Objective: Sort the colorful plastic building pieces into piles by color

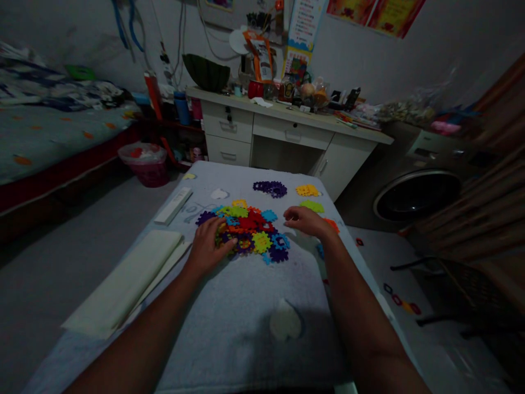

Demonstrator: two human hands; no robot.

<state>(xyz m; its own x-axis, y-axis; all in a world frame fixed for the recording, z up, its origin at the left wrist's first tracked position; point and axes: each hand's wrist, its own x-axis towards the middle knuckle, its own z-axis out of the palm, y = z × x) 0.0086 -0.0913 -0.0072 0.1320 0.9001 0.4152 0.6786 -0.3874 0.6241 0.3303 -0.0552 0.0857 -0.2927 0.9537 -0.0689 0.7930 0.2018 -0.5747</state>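
Resting left grip [215, 241] half-spread on gears [250, 222], curling right grip [301, 220] loosely beside them; unclear if holding any in either.

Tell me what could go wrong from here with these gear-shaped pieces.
Pieces in the mixed pile overlap, so the left hand, whose fingers are at its left side, might drag neighbours along when it moves.

The orange piece lies beside the right forearm, near the table's right edge; a sideways sweep could knock it off.

The light is dim, so dark purple pieces could be hard to tell apart.
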